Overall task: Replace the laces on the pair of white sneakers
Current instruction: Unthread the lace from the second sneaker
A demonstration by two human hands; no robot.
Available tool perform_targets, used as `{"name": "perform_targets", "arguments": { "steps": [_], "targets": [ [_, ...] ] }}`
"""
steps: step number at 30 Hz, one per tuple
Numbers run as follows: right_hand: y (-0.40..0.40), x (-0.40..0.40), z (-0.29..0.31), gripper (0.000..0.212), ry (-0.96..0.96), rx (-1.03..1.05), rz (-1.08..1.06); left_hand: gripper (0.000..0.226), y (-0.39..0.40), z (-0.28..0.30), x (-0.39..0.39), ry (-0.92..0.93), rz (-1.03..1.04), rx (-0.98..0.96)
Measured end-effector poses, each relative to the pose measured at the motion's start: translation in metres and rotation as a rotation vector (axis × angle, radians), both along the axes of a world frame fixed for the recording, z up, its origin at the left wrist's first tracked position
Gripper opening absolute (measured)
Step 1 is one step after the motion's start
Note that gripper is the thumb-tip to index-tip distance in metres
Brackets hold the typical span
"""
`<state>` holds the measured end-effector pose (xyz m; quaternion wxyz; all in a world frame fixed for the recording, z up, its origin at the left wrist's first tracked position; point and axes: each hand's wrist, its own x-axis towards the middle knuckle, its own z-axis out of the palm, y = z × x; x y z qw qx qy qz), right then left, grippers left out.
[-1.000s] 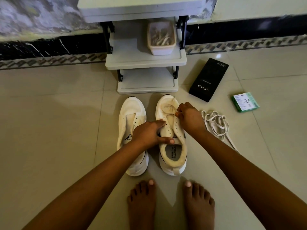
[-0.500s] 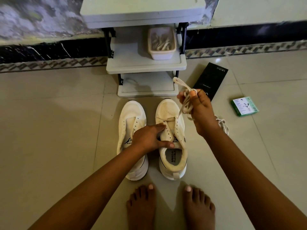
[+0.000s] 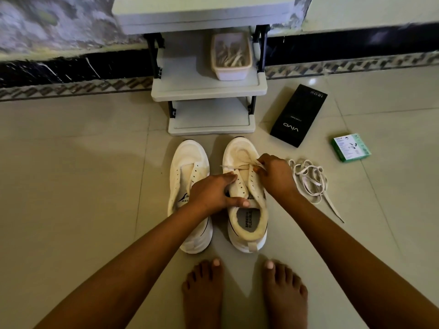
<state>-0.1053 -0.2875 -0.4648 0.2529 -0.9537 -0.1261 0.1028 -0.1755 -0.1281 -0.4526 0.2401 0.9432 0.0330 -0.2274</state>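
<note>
1. Bare feet (image 3: 244,295) stand on the tiled floor (image 3: 71,198), nearest the camera, toes toward the shoes
2. Two white sneakers sit side by side just beyond the toes: left sneaker (image 3: 188,195) with no lace in it, right sneaker (image 3: 245,193) with one lace (image 3: 237,166) crossing its front eyelets
3. Left hand (image 3: 213,194) grips the right sneaker's tongue, fingers spread, thumb across the collar
4. Right hand (image 3: 275,176) pinches the lace at the sneaker's right edge
5. Loose lace (image 3: 311,181) lies heaped on the floor beside the right hand
6. Farther right lie a green box (image 3: 351,147) and a black box (image 3: 299,115)
7. Farthest, a grey rack (image 3: 209,91) holds a tub (image 3: 231,57)
</note>
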Motion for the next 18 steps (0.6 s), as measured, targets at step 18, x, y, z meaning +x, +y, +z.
{"name": "perform_targets", "arguments": {
  "steps": [18],
  "targets": [
    [-0.002, 0.013, 0.007, 0.022, 0.245, -0.127, 0.143, 0.088, -0.006, 0.009, 0.006, 0.03, -0.021, 0.095]
  ]
}}
